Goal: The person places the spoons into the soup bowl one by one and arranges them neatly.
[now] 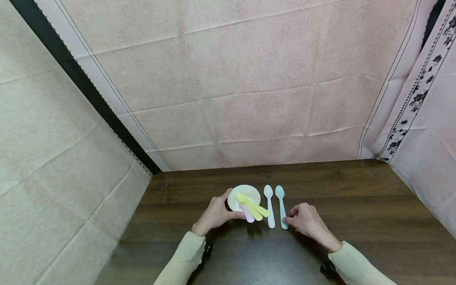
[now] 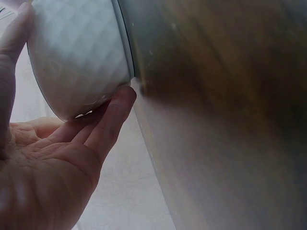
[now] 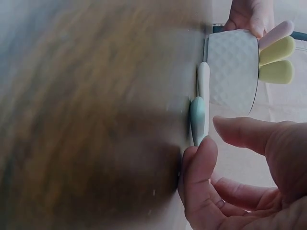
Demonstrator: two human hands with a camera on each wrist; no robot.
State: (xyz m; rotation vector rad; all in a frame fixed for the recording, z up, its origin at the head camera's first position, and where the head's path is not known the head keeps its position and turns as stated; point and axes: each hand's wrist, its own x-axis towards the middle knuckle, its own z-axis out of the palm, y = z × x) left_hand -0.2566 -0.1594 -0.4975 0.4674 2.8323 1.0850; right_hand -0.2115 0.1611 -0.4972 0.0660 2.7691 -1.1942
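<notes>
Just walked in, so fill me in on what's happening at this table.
A person sits at a dark wooden table. Their left hand holds a small white bowl by its side; two yellow spoons and a pink spoon rest in it with handles sticking out over the rim. Beside the bowl a white spoon and a light blue spoon lie flat on the table. The right hand has its fingertips at the handle end of the light blue spoon, not yet lifting it.
</notes>
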